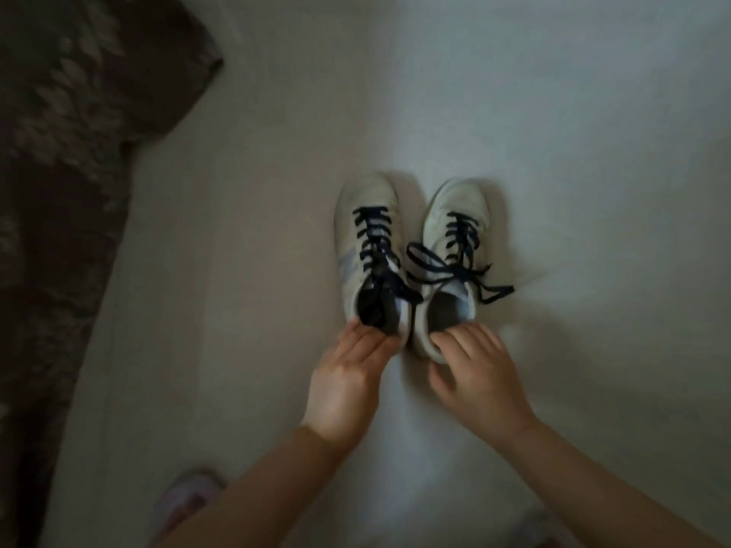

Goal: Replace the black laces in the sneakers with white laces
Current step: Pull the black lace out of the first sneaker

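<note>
Two white sneakers stand side by side on a pale floor, toes pointing away from me. The left sneaker (358, 239) carries black laces (374, 247) whose loose ends fall into its opening. On the right sneaker (447, 215) the black laces (461, 263) are untied, with ends spilling to both sides. My left hand (348, 373) rests against the heel of the left sneaker, fingers straight. My right hand (470, 369) hooks its fingers over the heel rim of the right sneaker. No white laces are in view.
A dark patterned rug or blanket (63, 172) covers the left side of the floor. A pinkish slipper or foot (186, 500) shows at the bottom edge. The picture is dim and blurred.
</note>
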Demonstrator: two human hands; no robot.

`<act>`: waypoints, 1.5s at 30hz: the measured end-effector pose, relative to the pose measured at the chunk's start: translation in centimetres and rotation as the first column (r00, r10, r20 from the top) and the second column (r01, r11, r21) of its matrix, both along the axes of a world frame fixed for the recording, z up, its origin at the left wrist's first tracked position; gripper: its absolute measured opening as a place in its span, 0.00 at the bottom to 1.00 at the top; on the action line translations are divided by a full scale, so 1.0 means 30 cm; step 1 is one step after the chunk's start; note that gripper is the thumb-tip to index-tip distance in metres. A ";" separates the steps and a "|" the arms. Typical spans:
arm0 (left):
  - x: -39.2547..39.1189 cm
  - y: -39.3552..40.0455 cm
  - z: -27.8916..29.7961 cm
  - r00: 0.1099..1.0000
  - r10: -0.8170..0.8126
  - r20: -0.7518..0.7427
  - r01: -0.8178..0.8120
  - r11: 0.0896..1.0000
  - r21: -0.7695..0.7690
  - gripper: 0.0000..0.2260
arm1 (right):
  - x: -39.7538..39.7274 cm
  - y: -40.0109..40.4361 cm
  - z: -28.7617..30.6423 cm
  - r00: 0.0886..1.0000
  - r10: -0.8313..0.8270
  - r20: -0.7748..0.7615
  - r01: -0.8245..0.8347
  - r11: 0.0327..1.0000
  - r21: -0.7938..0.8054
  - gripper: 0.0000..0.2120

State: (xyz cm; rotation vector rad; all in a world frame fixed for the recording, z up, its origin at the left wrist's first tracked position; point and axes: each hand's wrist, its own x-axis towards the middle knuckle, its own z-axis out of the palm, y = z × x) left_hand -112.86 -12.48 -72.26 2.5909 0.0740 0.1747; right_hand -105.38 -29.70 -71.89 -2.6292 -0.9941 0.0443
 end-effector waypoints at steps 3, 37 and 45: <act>0.024 0.016 0.017 0.994 -0.108 -0.029 0.108 0.994 0.002 0.09 | 0.040 0.011 0.028 0.999 0.024 -0.034 -0.027 0.996 -0.083 0.07; 0.259 0.120 0.079 0.968 -0.047 -0.246 0.033 0.998 -0.062 0.14 | 0.132 0.172 0.090 0.905 -0.185 -0.383 0.197 0.980 -0.008 0.12; 0.261 0.198 0.035 0.993 0.043 -0.110 -0.092 0.868 -0.487 0.11 | 0.191 0.169 0.104 0.812 -0.156 -0.563 0.367 0.886 0.284 0.08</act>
